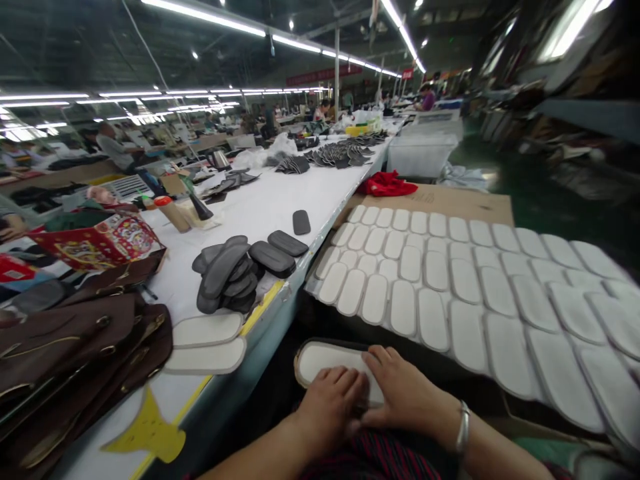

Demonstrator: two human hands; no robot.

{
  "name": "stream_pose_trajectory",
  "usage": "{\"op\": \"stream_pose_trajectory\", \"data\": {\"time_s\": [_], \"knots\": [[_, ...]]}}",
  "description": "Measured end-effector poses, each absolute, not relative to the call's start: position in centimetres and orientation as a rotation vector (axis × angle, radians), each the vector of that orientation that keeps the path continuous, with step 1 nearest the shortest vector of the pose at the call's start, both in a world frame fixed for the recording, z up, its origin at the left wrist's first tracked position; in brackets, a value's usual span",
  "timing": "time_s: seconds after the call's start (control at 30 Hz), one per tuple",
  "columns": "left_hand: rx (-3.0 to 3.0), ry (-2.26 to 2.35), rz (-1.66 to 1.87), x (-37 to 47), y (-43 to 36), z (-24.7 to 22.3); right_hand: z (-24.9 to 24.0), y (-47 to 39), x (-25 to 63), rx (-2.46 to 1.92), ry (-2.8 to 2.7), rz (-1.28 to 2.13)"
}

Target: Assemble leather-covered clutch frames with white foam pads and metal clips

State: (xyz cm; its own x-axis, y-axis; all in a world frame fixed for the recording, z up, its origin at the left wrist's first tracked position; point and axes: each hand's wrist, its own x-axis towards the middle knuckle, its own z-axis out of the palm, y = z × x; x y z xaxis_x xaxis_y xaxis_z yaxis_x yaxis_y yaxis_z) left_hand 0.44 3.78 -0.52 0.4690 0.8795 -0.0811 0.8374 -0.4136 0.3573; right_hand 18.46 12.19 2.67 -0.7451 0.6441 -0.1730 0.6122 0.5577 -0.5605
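A white oblong pad (327, 357) with rounded ends and a dark rim lies low in front of me, near my lap. My left hand (333, 400) rests on its near side with the fingers curled over it. My right hand (400, 390), a silver bangle on its wrist, grips the pad's right end, fingers across the top and thumb close to the left hand. Both hands partly cover the pad, and its underside is hidden. Two similar white pads (207, 353) lie at the table's edge. Dark grey padded pieces (230, 270) are heaped beyond them.
Rows of white pads (460, 283) cover a surface on my right, with a red cloth (387, 183) behind. Along the long white table (270, 200) are brown bags (85, 340), a red box (107, 240) and a yellow cutout (150, 430). People work farther back.
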Motion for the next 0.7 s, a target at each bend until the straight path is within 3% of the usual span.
{"op": "stream_pose_trajectory", "data": {"time_s": [0.1,0.2,0.47,0.7], "knots": [[2.412,1.475,0.012,1.4,4.1,-0.8,2.3,12.6,20.8,-1.093,-2.083,1.609],[2.442,1.52,-0.081,2.4,4.2,-0.9,1.5,11.7,23.0,-1.05,-1.412,1.922],[2.58,1.548,-0.206,4.3,4.6,-1.2,0.5,9.9,25.9,-1.201,-0.847,1.577],[2.661,1.613,-0.146,4.1,4.1,-1.8,-3.2,9.6,26.2,-1.397,-0.903,1.631]]}}
